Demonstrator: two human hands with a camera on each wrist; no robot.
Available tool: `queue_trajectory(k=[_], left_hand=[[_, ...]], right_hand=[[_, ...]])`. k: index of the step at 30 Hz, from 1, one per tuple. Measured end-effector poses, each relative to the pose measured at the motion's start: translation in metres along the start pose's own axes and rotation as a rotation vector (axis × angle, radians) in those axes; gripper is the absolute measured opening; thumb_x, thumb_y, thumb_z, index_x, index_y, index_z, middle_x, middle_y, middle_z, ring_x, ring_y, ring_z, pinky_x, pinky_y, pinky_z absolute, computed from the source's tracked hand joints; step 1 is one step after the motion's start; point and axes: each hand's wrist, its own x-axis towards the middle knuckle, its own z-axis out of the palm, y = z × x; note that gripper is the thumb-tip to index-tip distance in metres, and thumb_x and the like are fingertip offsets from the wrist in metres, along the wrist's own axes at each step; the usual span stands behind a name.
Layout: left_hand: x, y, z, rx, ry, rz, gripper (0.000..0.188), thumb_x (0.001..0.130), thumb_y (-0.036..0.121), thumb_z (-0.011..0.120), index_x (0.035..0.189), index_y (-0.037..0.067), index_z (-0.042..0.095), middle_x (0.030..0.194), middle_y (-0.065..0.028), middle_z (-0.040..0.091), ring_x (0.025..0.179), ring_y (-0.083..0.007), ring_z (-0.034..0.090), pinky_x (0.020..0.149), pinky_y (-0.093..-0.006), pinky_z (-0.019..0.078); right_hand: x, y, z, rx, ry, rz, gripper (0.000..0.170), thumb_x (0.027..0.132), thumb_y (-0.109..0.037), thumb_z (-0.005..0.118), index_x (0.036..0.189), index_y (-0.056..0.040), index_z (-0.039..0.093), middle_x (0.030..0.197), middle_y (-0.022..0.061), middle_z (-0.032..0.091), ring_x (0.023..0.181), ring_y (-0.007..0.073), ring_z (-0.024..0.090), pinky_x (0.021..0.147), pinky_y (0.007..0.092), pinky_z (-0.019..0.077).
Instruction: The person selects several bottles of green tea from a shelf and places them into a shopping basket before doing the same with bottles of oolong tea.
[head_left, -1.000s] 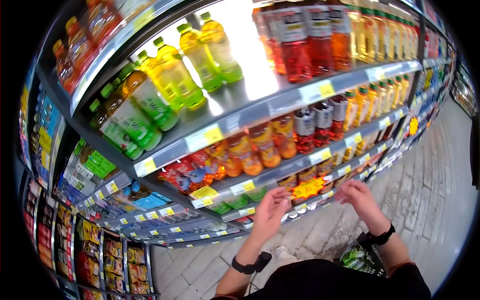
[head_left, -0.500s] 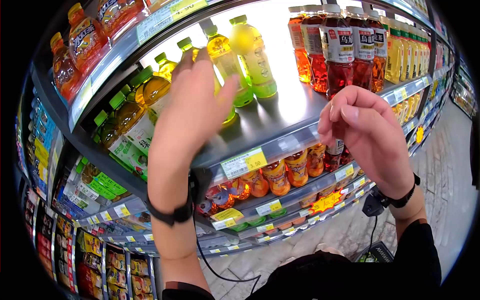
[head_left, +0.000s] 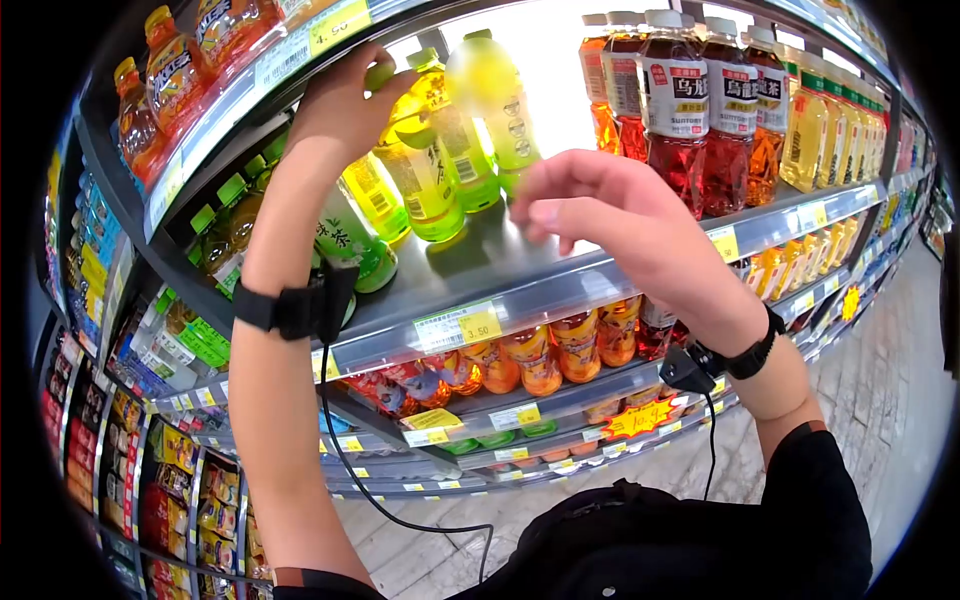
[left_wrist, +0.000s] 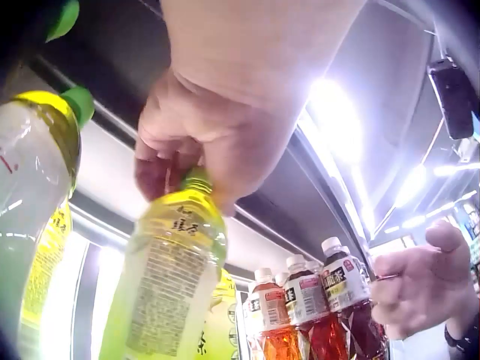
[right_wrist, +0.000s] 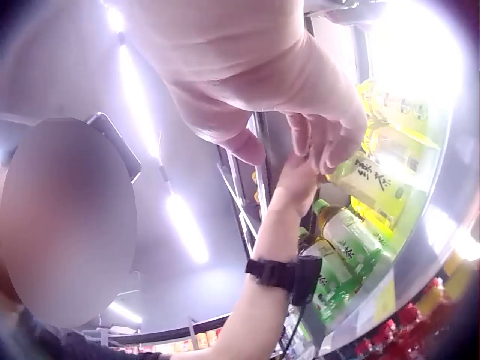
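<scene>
My left hand (head_left: 345, 108) reaches in under the upper shelf, its fingers round the green cap of a green tea bottle (left_wrist: 176, 270). That bottle stands upright, with a yellow band at its shoulder and printed text on its label. Similar yellow-green tea bottles (head_left: 462, 135) stand close to the right of this hand. My right hand (head_left: 625, 215) hovers before the shelf's front edge, fingers loosely bent and nothing in them. In the left wrist view the right hand (left_wrist: 424, 285) is beside dark red oolong tea bottles (left_wrist: 304, 300).
Larger green-labelled tea bottles (head_left: 350, 240) fill the shelf's left end. A price-tag rail (head_left: 460, 328) runs along the front edge. Orange drink bottles (head_left: 530, 355) line the shelf below, and the upper shelf (head_left: 260, 85) overhangs my left hand. A cable hangs from each wrist camera.
Both hands have risen from low before the shelves. The left has moved up and left onto the bottle's cap. The right has lately shifted left, towards the green tea bottles.
</scene>
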Motion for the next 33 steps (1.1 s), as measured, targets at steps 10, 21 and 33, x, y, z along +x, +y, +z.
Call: queue_trajectory(k=[10, 21, 33], left_hand=[[-0.006, 0.04, -0.006, -0.83, -0.225, 0.212, 0.033, 0.096, 0.029, 0.06, 0.12, 0.005, 0.057, 0.111, -0.0073, 0.063, 0.105, -0.0136, 0.06, 0.093, -0.0257, 0.0461], [0.052, -0.039, 0.005, 0.728, -0.458, -0.201, 0.053, 0.096, 0.039, 0.048, 0.132, 0.0, 0.047, 0.139, -0.0217, 0.047, 0.129, -0.0355, 0.046, 0.107, -0.0433, 0.0368], [0.039, -0.054, 0.012, 0.017, -0.191, 0.021, 0.028, 0.09, 0.017, 0.063, 0.116, 0.008, 0.061, 0.115, -0.0154, 0.064, 0.103, -0.0261, 0.062, 0.091, -0.0343, 0.046]], right_hand=[[0.06, 0.027, 0.01, -0.402, 0.103, -0.023, 0.068, 0.08, -0.025, 0.072, 0.131, 0.007, 0.041, 0.115, 0.0176, 0.06, 0.105, 0.023, 0.059, 0.091, 0.033, 0.0479], [0.059, 0.034, 0.001, -0.267, 0.156, -0.044, 0.06, 0.081, -0.014, 0.07, 0.129, 0.0066, 0.041, 0.115, 0.0161, 0.059, 0.105, 0.0212, 0.059, 0.091, 0.033, 0.0483], [0.058, 0.035, -0.007, -0.25, 0.183, -0.017, 0.058, 0.08, -0.014, 0.069, 0.128, 0.0056, 0.043, 0.114, 0.0174, 0.06, 0.105, 0.0231, 0.058, 0.092, 0.0338, 0.0464]])
